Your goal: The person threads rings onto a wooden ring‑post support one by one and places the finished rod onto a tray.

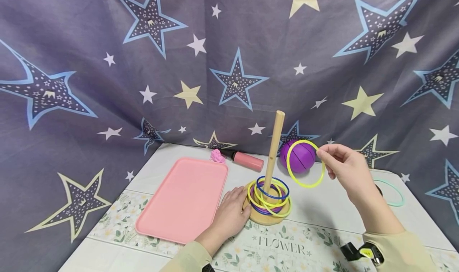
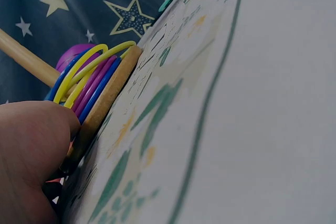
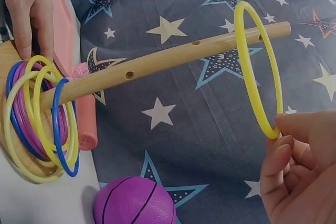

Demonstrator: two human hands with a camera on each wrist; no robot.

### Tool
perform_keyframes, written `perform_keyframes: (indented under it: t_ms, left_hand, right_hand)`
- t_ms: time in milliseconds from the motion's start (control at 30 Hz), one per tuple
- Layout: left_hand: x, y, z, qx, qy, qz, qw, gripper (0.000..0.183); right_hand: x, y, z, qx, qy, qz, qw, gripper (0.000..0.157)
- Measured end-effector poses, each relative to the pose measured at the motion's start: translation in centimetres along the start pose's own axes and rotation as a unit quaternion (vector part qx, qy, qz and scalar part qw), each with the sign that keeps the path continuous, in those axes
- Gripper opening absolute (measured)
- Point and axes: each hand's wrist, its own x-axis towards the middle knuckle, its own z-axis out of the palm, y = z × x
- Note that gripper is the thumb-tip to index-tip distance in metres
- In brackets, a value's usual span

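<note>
My right hand (image 1: 346, 170) pinches a yellow ring (image 1: 289, 162) by its edge, raised above the table to the right of a wooden peg stand. In the right wrist view the held ring (image 3: 244, 51) overlaps the upper part of the wooden peg (image 3: 163, 65). Several blue, yellow and purple rings (image 1: 288, 192) lie stacked around the peg on its round wooden base (image 1: 265, 219). My left hand (image 1: 231, 212) lies with fingers extended at the left edge of that base, its thumb against the rim. From the left wrist, the stacked rings (image 2: 86, 85) show beyond the thumb.
A pink tray (image 1: 183, 200) lies left of the stand. Behind are a pink pump (image 1: 247, 161) with a black end, a small pink toy (image 1: 217, 156) and a purple ball (image 1: 300, 160). A mint-green ring (image 1: 399, 194) lies at the right. Star-patterned cloth (image 1: 236, 24) hangs behind the table.
</note>
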Motion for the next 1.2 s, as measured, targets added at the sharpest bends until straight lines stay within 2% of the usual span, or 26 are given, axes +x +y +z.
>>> perform_keyframes:
  t_ms: [433,1200]
  left_hand:
    - [0.0,0.2,-0.1,0.001,0.0,-0.003,1.0,0.055]
    - [0.0,0.1,-0.2,0.0,-0.01,-0.009,0.9999,0.056]
  right_hand:
    - [0.3,0.6,1.4,0.028,-0.01,0.025,0.999,0.031]
    - [0.4,3.5,3.4,0.01,-0.03,0.077,0.997,0.036]
